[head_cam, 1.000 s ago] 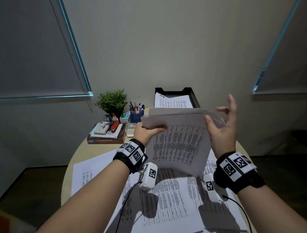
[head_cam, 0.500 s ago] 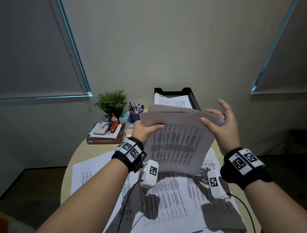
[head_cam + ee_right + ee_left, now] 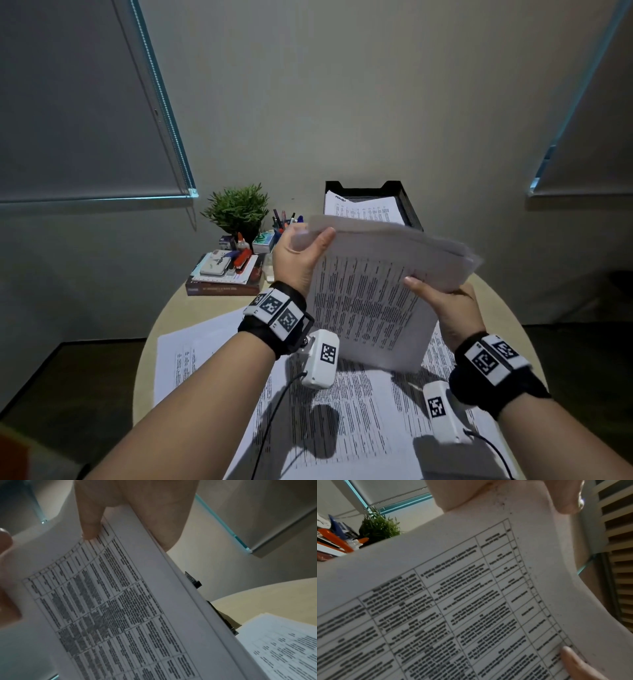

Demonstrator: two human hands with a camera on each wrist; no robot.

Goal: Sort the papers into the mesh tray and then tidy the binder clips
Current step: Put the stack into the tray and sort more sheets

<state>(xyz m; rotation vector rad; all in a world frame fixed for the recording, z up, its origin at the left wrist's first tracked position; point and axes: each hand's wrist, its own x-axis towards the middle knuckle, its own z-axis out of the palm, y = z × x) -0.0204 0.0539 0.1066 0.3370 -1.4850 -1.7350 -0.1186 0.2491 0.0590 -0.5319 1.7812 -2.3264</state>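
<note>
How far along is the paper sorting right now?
Started: some sheets already lie in the tray. In hand: the left hand and right hand hold a stack above the table. Left: loose sheets on it; binder clips aren't visible.

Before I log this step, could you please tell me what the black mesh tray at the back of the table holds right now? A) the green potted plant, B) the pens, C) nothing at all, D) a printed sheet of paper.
D: in the head view a white printed sheet already lies inside the black mesh tray, while both hands hold another stack of printed papers in front of it.
</note>
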